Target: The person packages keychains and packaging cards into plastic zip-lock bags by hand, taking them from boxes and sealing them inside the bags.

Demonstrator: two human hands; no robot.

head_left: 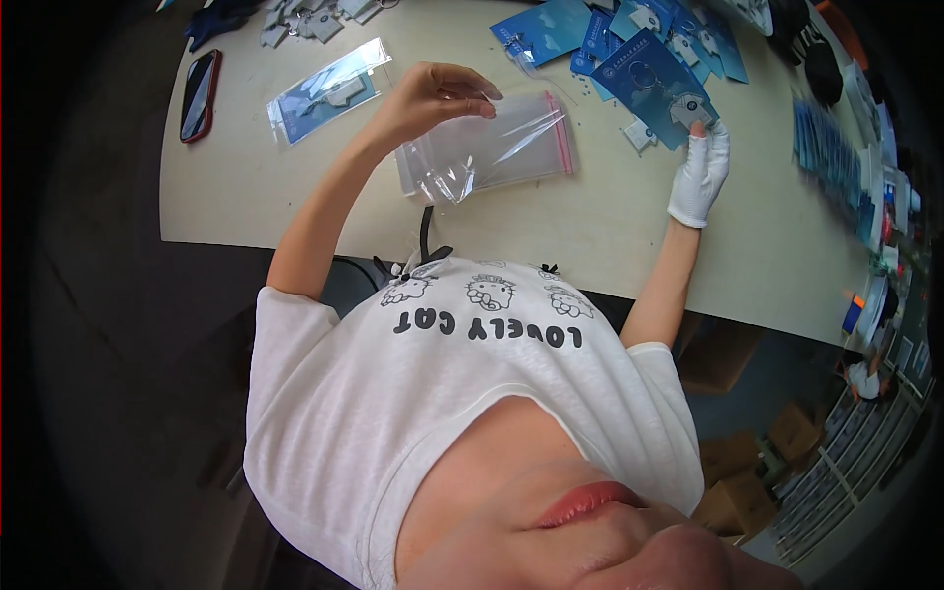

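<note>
My left hand [442, 100], bare, is curled with thumb and fingertips close together over the upper edge of a stack of clear plastic bags [501, 147] with a red-edged strip. Whether a bag's film is between those fingertips is hard to see. In a white glove with the thumb tip bare, my right hand [700, 172] grips a blue card [644, 84] by its lower corner. A small white keychain charm [688, 108] lies against that card near my thumb, its metal ring higher up. Under the card's left side another white charm [639, 135] rests on the table.
A bagged blue card with charm [329, 98] lies left of the stack. A phone [199, 95] is near the table's left edge [167, 197]. Loose charms [315, 25] sit at the far left, blue cards [551, 34] at the far right. Packed cards [831, 152] line the right side.
</note>
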